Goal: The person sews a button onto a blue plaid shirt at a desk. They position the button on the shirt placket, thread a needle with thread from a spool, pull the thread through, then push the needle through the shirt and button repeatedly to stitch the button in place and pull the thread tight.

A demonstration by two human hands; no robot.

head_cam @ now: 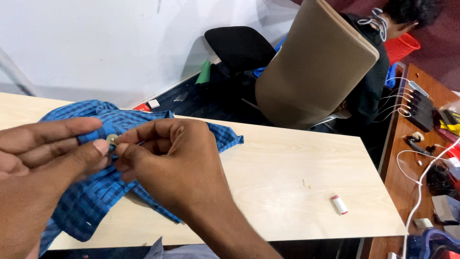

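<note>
A blue checked shirt (96, 192) lies bunched on the pale wooden table (287, 158) at the left. My left hand (43, 153) pinches a fold of the shirt between thumb and fingers. A small pale button (112, 139) sits on the cloth right at my fingertips. My right hand (172, 163) is closed with thumb and forefinger pressed against the cloth beside the button; anything thin held there is too small to tell.
A small white spool with a red end (339, 204) and tiny pale bits (306, 183) lie on the table's right part. Behind stand a tan chair (316, 62) with a seated person (383, 57) and a black chair (239, 45). A brown desk (407, 172) with cables and chargers is at right.
</note>
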